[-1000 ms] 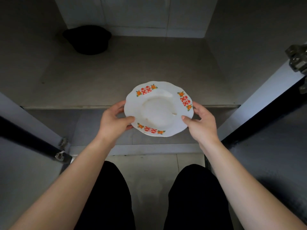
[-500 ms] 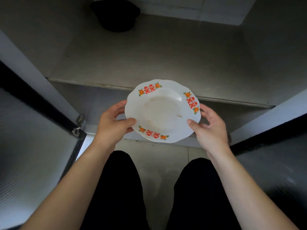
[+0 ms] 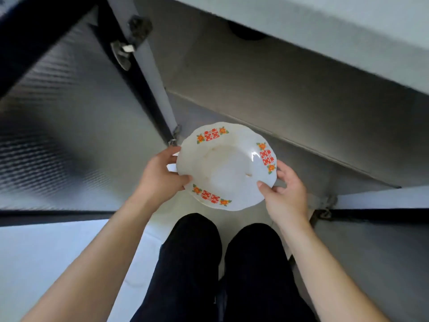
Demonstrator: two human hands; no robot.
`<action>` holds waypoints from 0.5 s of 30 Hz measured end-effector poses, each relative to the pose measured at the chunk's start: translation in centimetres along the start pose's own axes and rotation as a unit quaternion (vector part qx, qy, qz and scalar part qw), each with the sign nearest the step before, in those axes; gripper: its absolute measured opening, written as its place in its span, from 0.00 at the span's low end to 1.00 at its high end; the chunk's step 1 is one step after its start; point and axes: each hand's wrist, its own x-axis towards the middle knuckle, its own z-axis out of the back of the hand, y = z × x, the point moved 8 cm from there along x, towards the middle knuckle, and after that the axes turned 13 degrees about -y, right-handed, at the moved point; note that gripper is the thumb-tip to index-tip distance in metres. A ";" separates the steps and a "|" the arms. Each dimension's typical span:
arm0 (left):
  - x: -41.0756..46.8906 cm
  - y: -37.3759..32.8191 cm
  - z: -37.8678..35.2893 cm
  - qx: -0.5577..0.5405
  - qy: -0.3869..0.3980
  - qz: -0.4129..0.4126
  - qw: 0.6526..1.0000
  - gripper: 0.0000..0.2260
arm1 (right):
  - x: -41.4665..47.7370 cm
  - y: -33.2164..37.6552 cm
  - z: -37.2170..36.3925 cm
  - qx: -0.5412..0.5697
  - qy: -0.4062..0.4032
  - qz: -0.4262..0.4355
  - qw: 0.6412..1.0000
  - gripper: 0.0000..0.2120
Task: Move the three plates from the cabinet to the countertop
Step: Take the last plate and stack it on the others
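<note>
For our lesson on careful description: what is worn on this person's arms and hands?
Nothing that shows. The left hand and right hand have no gloves, rings or watch visible. The left forearm and right forearm are uncovered to the picture's edge; no sleeve shows.

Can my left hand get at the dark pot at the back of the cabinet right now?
Probably not: the left hand grips the plate, and the dark pot sits far back, mostly hidden.

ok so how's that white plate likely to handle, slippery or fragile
The plate looks rigid: it holds its shape gripped only at opposite rims by the left hand and right hand. The glint on it suggests a slick glaze. Likely ceramic or similar, so probably breakable if dropped.
</note>
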 end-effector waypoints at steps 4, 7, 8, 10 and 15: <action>-5.4 -3.7 6.4 0.001 -0.026 0.041 0.999 0.28 | -6.2 6.2 2.1 -0.032 0.047 -0.011 0.998 0.24; -9.6 -7.4 10.6 0.003 -0.031 0.061 0.998 0.28 | -10.1 11.4 4.3 -0.040 0.065 -0.002 0.997 0.24; -10.9 -8.7 11.5 0.005 -0.026 0.061 0.998 0.29 | -11.1 13.0 5.2 -0.041 0.067 0.001 0.997 0.24; -13.3 -11.4 13.3 0.004 -0.021 0.060 0.998 0.29 | -12.8 16.2 6.8 -0.036 0.072 0.010 0.997 0.24; -18.4 -19.6 15.9 -0.017 -0.026 0.028 0.999 0.27 | -15.2 24.0 11.4 -0.010 0.071 0.045 0.996 0.26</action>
